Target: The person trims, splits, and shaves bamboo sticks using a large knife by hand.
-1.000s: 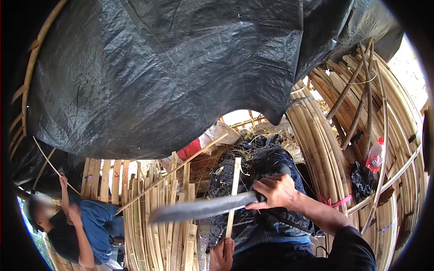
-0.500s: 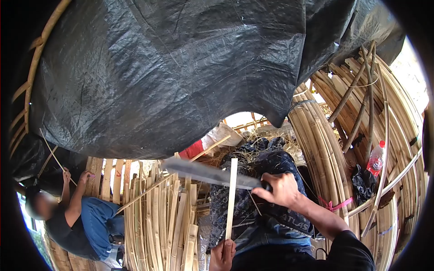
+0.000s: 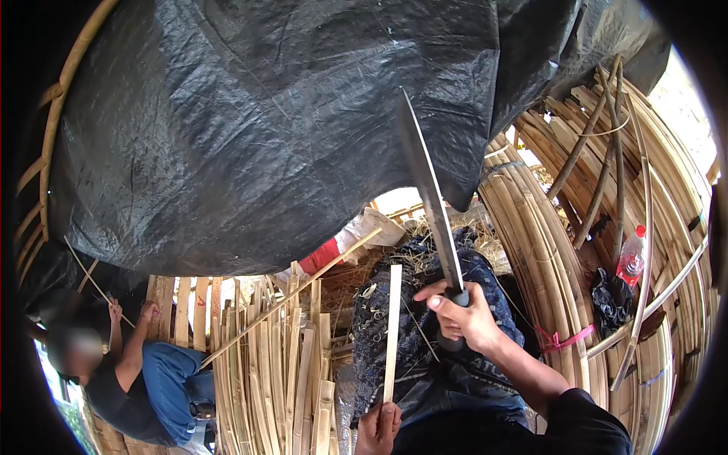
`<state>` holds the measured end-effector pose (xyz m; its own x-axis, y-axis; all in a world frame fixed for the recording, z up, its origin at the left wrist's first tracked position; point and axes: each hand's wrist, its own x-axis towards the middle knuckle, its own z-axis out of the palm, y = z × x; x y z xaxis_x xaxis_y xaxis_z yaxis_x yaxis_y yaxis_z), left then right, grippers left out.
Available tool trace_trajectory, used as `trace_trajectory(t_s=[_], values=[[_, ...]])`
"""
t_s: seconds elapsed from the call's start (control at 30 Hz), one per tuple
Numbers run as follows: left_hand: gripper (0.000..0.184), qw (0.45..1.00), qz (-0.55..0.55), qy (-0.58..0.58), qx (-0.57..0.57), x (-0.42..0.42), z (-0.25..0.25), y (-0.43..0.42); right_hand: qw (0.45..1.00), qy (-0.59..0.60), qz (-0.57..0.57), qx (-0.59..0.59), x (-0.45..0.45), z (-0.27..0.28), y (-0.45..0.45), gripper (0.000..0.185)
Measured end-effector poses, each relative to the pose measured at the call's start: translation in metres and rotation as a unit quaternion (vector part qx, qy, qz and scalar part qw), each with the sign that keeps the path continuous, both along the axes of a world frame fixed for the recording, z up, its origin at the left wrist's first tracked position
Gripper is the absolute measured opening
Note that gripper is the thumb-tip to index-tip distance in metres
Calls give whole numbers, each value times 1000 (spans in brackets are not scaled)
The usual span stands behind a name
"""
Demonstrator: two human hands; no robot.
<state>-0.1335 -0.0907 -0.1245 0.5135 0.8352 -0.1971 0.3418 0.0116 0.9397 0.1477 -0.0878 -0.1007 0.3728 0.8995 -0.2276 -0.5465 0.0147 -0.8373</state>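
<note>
My right hand [image 3: 472,318] grips the dark handle of a machete [image 3: 429,186]. Its long blade points up and slightly left, in front of the black sheeting. The index finger sticks out to the left. Low in the view, my left hand [image 3: 378,427] is closed round the lower end of a pale bamboo strip [image 3: 393,334], which stands nearly upright. The strip and blade are apart. Behind them, a dark patterned cloth [image 3: 379,334] covers my lap, with thin shavings on it.
Black plastic sheeting [image 3: 265,144] hangs ahead. Split bamboo slats [image 3: 262,371] stand at left, beside a seated person [image 3: 125,379] holding a thin stick. Bundled bamboo [image 3: 531,243], a pink tie [image 3: 565,338], a plastic bottle [image 3: 631,258] and a black bag [image 3: 610,299] are at right.
The machete has swung from pointing left across the bamboo strip to pointing upward, clear of it. My left hand and the strip have barely moved.
</note>
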Motion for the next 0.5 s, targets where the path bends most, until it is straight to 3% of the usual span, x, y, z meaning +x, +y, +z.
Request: trace_trajectory(t_s=[0.07,0.13,0.27,0.33,0.37,0.43,0.5], values=[[23,997,-9,20,-75,3,7,4,1000,2,23,13,-6,10,3,30],[46,979,-47,-4,-199,10,14,9,1000,-13,1,11,-15,13,11,27],[45,967,-83,-1,-241,6,13,22,998,-59,-14,18,-22,9,25,21],[61,938,-107,-120,-306,9,19,25,995,-93,-35,21,-22,9,30,20],[61,937,-98,-116,-313,3,16,22,994,-103,-49,9,-21,10,32,22],[80,941,-127,-165,-267,-9,-3,18,993,-94,-63,18,-18,7,30,23],[74,935,-165,-152,-275,-32,-22,23,993,-87,-82,15,-9,6,35,22]])
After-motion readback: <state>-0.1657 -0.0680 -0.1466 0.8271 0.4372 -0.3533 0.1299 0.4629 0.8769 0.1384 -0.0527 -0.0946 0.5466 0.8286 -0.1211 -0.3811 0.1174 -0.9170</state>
